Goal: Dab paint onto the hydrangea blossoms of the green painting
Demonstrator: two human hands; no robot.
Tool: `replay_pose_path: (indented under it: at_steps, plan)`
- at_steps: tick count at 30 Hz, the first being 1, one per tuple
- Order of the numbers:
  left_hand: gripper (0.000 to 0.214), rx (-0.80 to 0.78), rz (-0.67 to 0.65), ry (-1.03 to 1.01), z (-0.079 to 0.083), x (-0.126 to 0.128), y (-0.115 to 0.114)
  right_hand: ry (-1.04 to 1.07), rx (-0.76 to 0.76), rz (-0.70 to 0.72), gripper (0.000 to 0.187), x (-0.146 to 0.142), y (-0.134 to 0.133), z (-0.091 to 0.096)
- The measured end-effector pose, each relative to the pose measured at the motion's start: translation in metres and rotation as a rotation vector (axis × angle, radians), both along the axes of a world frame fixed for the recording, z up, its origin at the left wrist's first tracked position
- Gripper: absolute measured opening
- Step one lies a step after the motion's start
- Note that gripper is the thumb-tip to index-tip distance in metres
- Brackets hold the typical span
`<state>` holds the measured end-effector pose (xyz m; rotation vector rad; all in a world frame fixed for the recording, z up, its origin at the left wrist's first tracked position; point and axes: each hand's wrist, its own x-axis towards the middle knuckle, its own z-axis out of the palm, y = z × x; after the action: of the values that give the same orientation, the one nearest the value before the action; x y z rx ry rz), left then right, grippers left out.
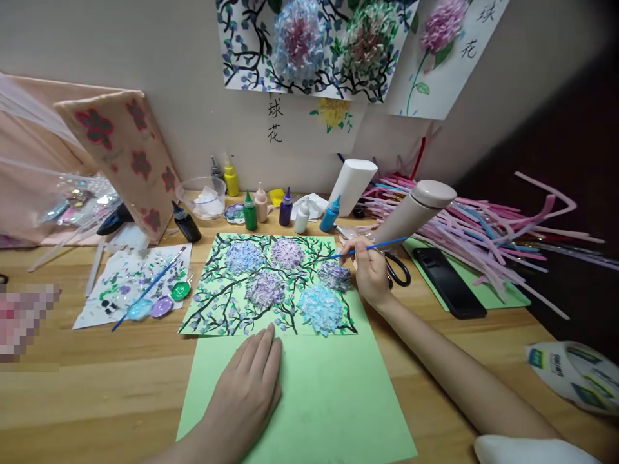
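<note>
My right hand (370, 270) pinches a blue paintbrush (382, 245), its tip over the upper right of a flower picture (206, 303). The picture has black branches, small leaves and raised, fluffy flower heads in blue, lilac and purple. Just right of the brush tip's area is a dark purple flower (334, 275), with a light blue flower (321, 308) below it. My left hand (251, 380) lies flat, fingers stretched, its tips at the picture's lower edge. Under the hand and picture is a plain green sheet (329, 393).
Paint bottles, including a green bottle (249, 212), line the back. At left, a paint-spotted paper (116, 283) holds another brush (152, 283) and paint cups. Right are black-handled scissors (400, 270), a tumbler (411, 209), a phone (449, 283), pipe cleaners (483, 238) and a tape roll (575, 374).
</note>
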<state>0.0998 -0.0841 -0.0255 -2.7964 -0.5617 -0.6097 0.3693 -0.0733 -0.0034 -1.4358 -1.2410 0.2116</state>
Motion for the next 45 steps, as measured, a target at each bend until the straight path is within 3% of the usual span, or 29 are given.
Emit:
replay_pose_path:
  at_steps: [14,45]
  plan:
    - [0.035,-0.008,-0.048,-0.013,-0.0042,0.0016,0.0028,-0.328,-0.049,0.120,0.031,-0.0029,-0.0074,-0.0080]
    - [0.035,-0.020,-0.052,-0.013,-0.0048,0.0011,0.0027,-0.378,-0.139,0.148,0.033,-0.0028,-0.0053,-0.0062]
